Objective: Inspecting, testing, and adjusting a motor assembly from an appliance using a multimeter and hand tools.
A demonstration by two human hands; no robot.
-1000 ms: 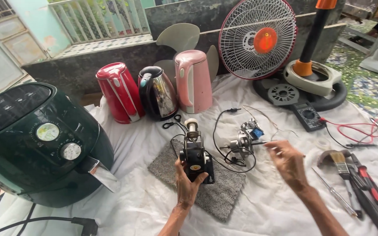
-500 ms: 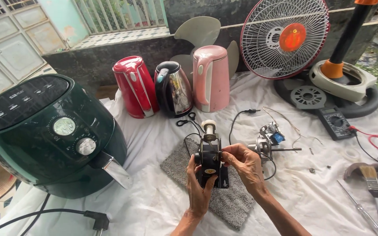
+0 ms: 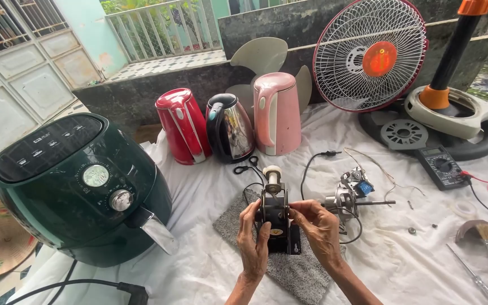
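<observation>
Both hands grip a small black motor unit (image 3: 277, 217) with a cream knob on top, held upright over a grey mat (image 3: 289, 265) on the white cloth (image 3: 210, 197). The left hand (image 3: 253, 240) wraps its left side; the right hand (image 3: 318, 229) pinches its right edge. Just right lies a bare fan motor (image 3: 348, 195) — far behind stand three kettles, red (image 3: 183, 125), black-and-steel (image 3: 230, 127) and pink (image 3: 277, 113). A green air fryer (image 3: 74, 186) sits at left.

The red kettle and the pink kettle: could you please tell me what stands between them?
In the head view, a black-and-chrome kettle stands between the red kettle and pink kettle.
</observation>
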